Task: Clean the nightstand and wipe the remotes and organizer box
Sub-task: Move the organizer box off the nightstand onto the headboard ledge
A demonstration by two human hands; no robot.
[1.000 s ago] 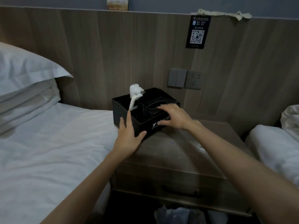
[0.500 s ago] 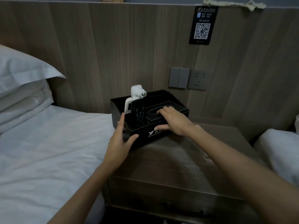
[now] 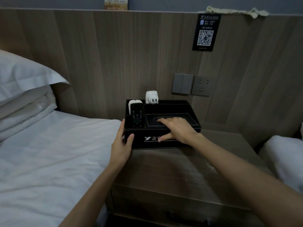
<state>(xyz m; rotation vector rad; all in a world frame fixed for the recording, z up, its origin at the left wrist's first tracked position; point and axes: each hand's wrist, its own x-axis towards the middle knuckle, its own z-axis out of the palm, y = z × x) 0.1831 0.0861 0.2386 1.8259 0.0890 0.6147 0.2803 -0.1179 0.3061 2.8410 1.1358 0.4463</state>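
The black organizer box (image 3: 139, 144) stands on the wooden nightstand (image 3: 172, 169), square to the headboard. A black remote (image 3: 137, 116) and a white remote (image 3: 133, 103) stand in its left slots, with a white plug adapter (image 3: 151, 97) behind them. My left hand (image 3: 121, 146) lies against the box's front left corner, fingers straight along the side and thumb on the front. My right hand (image 3: 177, 130) rests flat on the tissue lid, thumb down on the front face. Pale dust (image 3: 196, 174) speckles the nightstand top.
A white bed (image 3: 49, 153) with pillows (image 3: 24, 89) borders the nightstand on the left, another bed (image 3: 282, 158) on the right. On the headboard panel are a switch (image 3: 182, 83), a socket (image 3: 202, 86) and a QR sign (image 3: 205, 32). A cloth (image 3: 236, 12) lies on the ledge above.
Both hands have turned the box from a skewed angle to square with the headboard and slid it back. The remotes now face me.
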